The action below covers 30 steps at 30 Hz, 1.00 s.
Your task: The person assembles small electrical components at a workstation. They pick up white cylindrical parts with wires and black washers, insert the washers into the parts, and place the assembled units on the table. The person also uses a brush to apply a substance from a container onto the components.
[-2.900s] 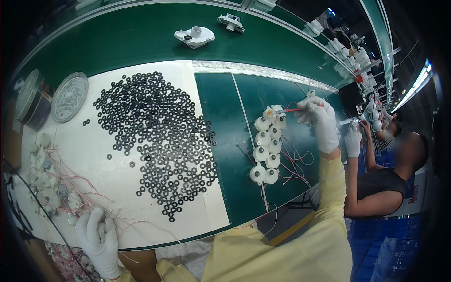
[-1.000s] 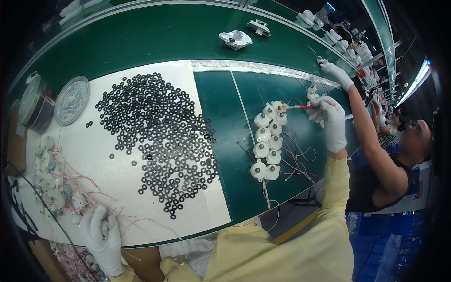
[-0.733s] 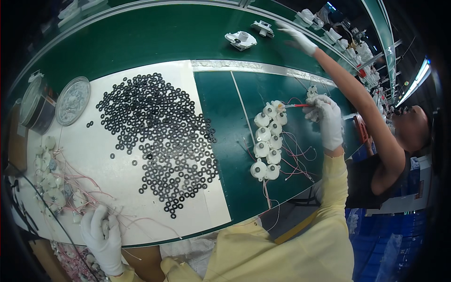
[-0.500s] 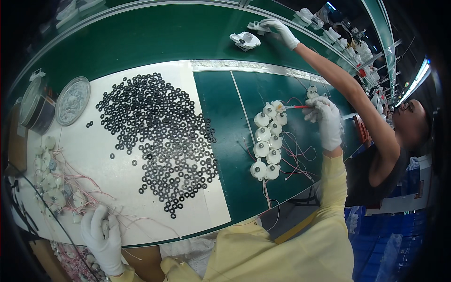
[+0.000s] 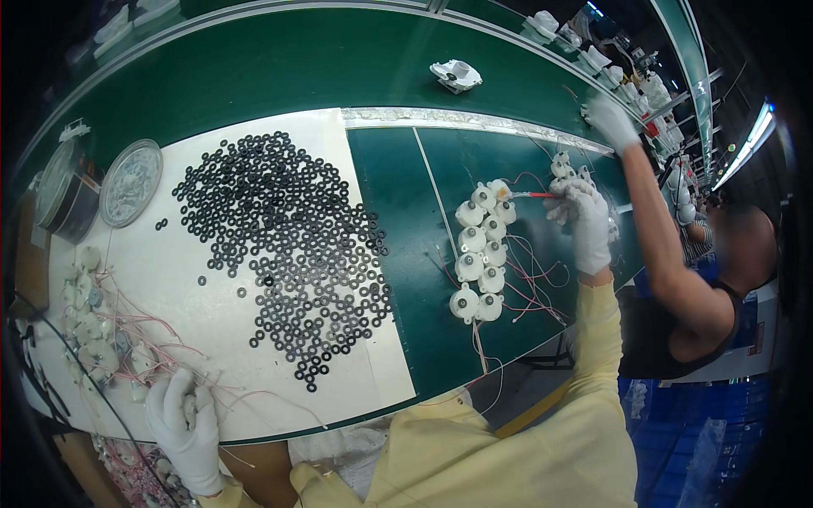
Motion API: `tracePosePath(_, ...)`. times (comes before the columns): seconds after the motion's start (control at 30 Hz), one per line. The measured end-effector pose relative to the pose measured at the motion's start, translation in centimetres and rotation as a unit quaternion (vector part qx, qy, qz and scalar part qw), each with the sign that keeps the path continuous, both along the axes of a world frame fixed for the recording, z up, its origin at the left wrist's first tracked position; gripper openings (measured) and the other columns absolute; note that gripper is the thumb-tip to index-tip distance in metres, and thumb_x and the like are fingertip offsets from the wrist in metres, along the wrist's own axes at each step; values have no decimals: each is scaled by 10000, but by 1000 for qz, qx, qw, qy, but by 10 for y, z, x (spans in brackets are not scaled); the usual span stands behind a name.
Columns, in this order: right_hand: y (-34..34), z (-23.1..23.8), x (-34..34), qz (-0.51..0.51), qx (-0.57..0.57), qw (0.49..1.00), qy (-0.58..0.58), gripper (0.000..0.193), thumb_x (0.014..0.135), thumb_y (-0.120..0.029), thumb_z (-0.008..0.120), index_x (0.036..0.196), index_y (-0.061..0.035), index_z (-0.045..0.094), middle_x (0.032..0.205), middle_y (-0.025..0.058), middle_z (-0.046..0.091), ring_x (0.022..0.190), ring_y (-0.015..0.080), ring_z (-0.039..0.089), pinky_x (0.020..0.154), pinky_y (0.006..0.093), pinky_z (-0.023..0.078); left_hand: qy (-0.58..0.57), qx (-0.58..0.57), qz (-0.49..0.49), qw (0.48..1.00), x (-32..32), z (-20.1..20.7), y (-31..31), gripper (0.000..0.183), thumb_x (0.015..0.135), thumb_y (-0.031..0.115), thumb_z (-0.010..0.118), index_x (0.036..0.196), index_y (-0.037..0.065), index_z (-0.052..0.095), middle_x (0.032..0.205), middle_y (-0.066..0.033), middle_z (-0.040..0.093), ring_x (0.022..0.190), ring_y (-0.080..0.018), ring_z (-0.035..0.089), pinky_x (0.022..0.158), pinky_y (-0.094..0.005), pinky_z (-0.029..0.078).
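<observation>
My right hand (image 5: pixel 584 224), in a white glove, pinches a thin red-handled brush (image 5: pixel 535 195). The brush's tip touches the far end of a double row of white round motor units (image 5: pixel 471 241) with dark centres and pink wires; an amber smear shows there. At the lower left, my gloved left hand (image 5: pixel 185 427) is curled by the table's front edge. Something small and greyish shows between its fingers, too hidden to name. Beside it lies a heap of similar white units (image 5: pixel 95 356) with pink wires.
Many black rubber rings (image 5: pixel 279 229) are spread over the white board (image 5: pixel 229 339). A clear tub (image 5: pixel 63 199) and its round lid (image 5: pixel 131 182) stand at far left. A white housing (image 5: pixel 457 74) sits on the green belt (image 5: pixel 279 59). A co-worker's gloved hand (image 5: pixel 611 123) is at right.
The co-worker's hand has swung right and nearer, and the white part it touched is gone from that spot. The white housing has shifted right along the belt. My hands have hardly moved.
</observation>
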State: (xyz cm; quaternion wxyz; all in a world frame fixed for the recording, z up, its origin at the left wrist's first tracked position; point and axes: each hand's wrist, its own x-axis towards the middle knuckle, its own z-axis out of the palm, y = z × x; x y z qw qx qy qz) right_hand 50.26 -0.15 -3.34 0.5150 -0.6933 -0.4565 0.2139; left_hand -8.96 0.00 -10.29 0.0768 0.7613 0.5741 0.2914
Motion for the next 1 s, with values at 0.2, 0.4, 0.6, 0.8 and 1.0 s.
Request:
tracePosePath(0.2,-1,0,1,-3,-6,1000,3,308,991,-154,482,1064,50,700,881,164,763,647,139,692,598,220,500,-5,2,-1,1000,1,2,0,393,803,-9,740,1184,50,659,1023,-121,618,927,-328,584,831,-435,471)
tracePosePath(0.4,-3,3,2,-10,0,1000,9,310,1004,-173,486,1050,44,701,856,164,760,635,145,691,585,222,489,-12,19,-11,1000,2,2,2,392,802,-7,743,1181,49,663,1016,-120,615,918,-322,583,820,-430,471)
tracePosePath(0.6,-12,6,1,-22,25,999,15,315,1010,-189,485,1047,40,698,847,169,756,620,153,687,574,224,484,-4,30,-13,999,3,1,2,393,804,0,744,1184,51,658,1027,-121,616,922,-323,585,823,-432,472)
tracePosePath(0.8,-13,4,-5,-10,18,999,29,318,1006,-201,490,1051,35,698,832,170,754,603,151,677,569,227,483,0,22,-7,1000,2,1,1,386,808,1,739,1180,54,654,1031,-124,613,921,-325,583,822,-433,472)
tracePosePath(1.0,-13,-4,-3,-12,7,999,43,323,1008,-199,487,1045,41,700,831,171,755,593,148,671,566,230,483,-7,24,-14,1000,3,2,2,379,811,-1,735,1177,49,652,1024,-125,611,910,-324,579,812,-431,469)
